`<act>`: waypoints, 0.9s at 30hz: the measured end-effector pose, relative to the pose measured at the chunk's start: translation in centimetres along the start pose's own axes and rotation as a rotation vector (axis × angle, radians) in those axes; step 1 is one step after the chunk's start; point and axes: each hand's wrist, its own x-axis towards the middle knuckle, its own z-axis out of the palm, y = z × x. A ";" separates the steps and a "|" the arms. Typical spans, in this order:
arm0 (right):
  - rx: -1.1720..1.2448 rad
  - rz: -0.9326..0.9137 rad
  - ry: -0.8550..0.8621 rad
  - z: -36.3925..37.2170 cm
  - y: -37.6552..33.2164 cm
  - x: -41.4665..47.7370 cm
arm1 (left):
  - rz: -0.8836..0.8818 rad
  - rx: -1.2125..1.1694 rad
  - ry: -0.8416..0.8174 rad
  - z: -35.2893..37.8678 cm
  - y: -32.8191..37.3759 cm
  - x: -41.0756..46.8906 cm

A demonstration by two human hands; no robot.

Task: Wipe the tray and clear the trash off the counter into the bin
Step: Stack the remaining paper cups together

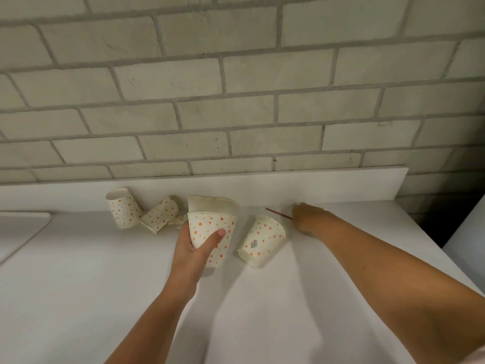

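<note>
My left hand (193, 248) grips an upright dotted paper cup (217, 232) that has a second, crumpled cup (210, 204) tucked inside it. Another dotted cup (262, 241) lies tipped on the white counter (105, 285) just to the right of it. Two more dotted cups (123, 210) (160, 218) lie on their sides at the back left, with a scrap of paper beside them. My right hand (307, 216) reaches to the back of the counter and pinches the end of a thin brown stick (278, 214). Its fingertips are hidden behind the hand.
A low white backsplash (328, 185) runs under a grey brick wall. A raised white edge, maybe a sink or tray (23, 224), sits at the far left. The counter ends at the right, with a dark gap (433, 222) beyond it.
</note>
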 end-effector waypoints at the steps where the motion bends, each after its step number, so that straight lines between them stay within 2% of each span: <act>1: -0.040 -0.013 -0.053 -0.1 0.5 -0.4 | 0.001 -0.003 -0.002 0.0 0.0 -0.2; 4: -0.094 -0.010 -0.139 0.1 1.8 -1.5 | -0.005 0.003 -0.011 0.4 0.2 -1.1; 15: -0.071 0.023 -0.057 2.3 2.2 -7.0 | 0.025 0.028 -0.013 0.0 1.6 -5.9; 22: 0.075 0.168 0.002 3.1 2.1 -9.4 | 0.056 0.062 -0.006 -0.2 2.1 -8.4; 27: 0.146 0.315 0.114 4.5 2.3 -10.9 | 0.065 0.069 -0.024 0.2 2.3 -9.4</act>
